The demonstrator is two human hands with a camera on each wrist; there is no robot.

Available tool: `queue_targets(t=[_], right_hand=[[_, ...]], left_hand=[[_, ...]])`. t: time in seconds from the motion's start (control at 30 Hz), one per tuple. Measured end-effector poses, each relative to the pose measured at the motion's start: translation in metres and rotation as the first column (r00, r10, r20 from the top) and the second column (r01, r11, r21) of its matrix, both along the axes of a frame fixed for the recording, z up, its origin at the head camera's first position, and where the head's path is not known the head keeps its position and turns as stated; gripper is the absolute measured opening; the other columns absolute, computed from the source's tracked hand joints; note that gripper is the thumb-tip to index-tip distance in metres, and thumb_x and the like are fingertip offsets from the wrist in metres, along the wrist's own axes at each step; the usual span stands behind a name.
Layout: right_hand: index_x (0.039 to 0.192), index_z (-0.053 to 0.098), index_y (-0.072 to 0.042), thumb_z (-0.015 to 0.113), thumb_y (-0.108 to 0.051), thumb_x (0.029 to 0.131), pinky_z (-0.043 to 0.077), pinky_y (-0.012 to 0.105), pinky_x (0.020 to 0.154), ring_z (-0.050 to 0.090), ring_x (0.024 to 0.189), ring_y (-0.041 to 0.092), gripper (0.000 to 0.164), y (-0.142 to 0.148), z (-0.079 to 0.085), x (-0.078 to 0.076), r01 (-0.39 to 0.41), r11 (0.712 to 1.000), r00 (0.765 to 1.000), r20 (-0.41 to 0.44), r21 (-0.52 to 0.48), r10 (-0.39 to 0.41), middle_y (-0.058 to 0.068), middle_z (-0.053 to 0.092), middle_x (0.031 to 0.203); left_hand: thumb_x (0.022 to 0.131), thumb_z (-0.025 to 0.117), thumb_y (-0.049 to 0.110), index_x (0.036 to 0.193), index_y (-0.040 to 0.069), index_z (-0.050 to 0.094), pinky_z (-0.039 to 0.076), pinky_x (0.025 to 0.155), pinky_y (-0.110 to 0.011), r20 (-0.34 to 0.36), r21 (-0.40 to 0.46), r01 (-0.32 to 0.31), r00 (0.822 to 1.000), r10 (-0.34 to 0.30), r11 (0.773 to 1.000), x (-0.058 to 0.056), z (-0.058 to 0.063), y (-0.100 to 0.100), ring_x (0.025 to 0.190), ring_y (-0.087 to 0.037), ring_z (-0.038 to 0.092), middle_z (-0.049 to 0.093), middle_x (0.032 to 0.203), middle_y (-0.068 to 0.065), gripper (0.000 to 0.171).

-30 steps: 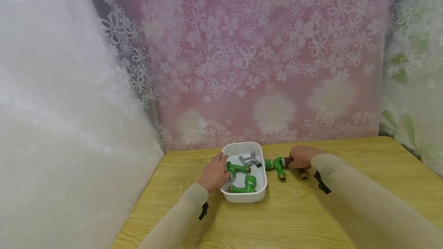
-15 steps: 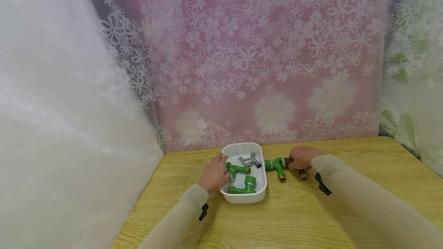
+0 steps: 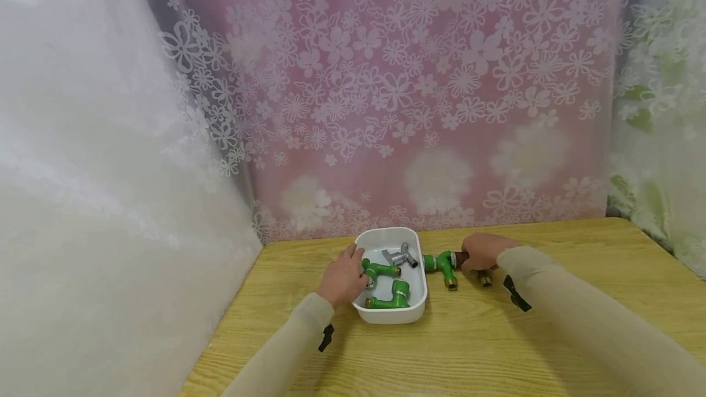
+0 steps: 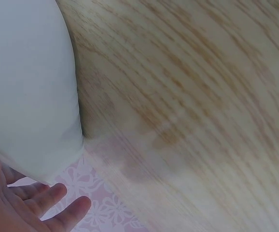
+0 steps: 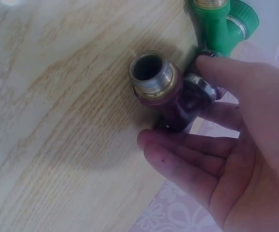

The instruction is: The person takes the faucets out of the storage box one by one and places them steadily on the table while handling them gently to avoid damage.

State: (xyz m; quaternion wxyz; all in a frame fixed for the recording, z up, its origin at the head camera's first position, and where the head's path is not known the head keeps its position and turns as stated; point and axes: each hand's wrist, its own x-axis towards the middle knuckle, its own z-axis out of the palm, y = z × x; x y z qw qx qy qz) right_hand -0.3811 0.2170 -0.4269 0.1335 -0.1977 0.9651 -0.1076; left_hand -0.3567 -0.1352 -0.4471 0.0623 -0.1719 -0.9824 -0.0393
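In the head view my left hand (image 3: 342,276) rests over the left rim of a white plastic bin (image 3: 391,316). The left wrist view shows its fingers fairly straight beside the bin wall (image 4: 28,87). Inside the bin lie two green faucets (image 3: 390,296) and a smaller silver faucet (image 3: 399,256). Right of the bin, a green faucet (image 3: 445,265) lies on the table near the bin wall. Beside it my right hand (image 3: 484,251) holds a dark red faucet (image 5: 175,104) between thumb and fingers; its threaded brass end shows, and the hand hides part of its body.
A light wooden table (image 3: 452,348) carries everything. Its back edge meets a pink floral curtain (image 3: 397,109). White sheeting (image 3: 110,170) hangs along the left, and a green-patterned curtain (image 3: 656,109) hangs at the right.
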Motion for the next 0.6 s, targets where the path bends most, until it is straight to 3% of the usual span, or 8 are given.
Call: queue_targets(t=[0.17, 0.4, 0.6], right_hand=[[0.095, 0.067, -0.008, 0.069, -0.020, 0.093, 0.040, 0.030, 0.052, 0.052, 0.057, 0.015, 0.012, -0.001, 0.006, 0.004, 0.014, 1.000, 1.000, 0.004, 0.015, -0.014, 0.003, 0.062, 0.079], [0.127, 0.062, 0.005, 0.068, -0.020, 0.094, 0.049, 0.034, 0.061, 0.061, 0.065, 0.019, 0.042, -0.003, 0.021, 0.013, 0.014, 0.999, 1.000, -0.010, 0.051, -0.013, 0.020, 0.067, 0.119], [0.125, 0.064, 0.002, 0.068, -0.020, 0.094, 0.057, 0.046, 0.078, 0.068, 0.092, 0.028, 0.038, -0.006, 0.027, 0.011, -0.025, 0.995, 0.998, -0.061, 0.095, 0.031, 0.020, 0.067, 0.121]], left_hand=[[0.098, 0.058, 0.033, 0.154, 0.007, 0.038, 0.046, 0.109, -0.049, 0.017, 0.012, 0.009, 1.000, -0.009, 1.000, -0.001, 0.000, 0.000, 0.143, -0.033, 0.043, 0.035, 0.160, -0.015, 0.064], [0.098, 0.058, 0.033, 0.154, 0.008, 0.038, 0.047, 0.108, -0.050, 0.025, 0.027, 0.018, 1.000, -0.019, 0.999, -0.002, 0.001, -0.001, 0.142, -0.033, 0.043, 0.034, 0.160, -0.015, 0.064], [0.097, 0.059, 0.033, 0.153, 0.007, 0.039, 0.047, 0.107, -0.049, 0.013, 0.016, 0.014, 1.000, -0.014, 1.000, -0.002, -0.001, -0.002, 0.141, -0.032, 0.044, 0.036, 0.159, -0.015, 0.065]])
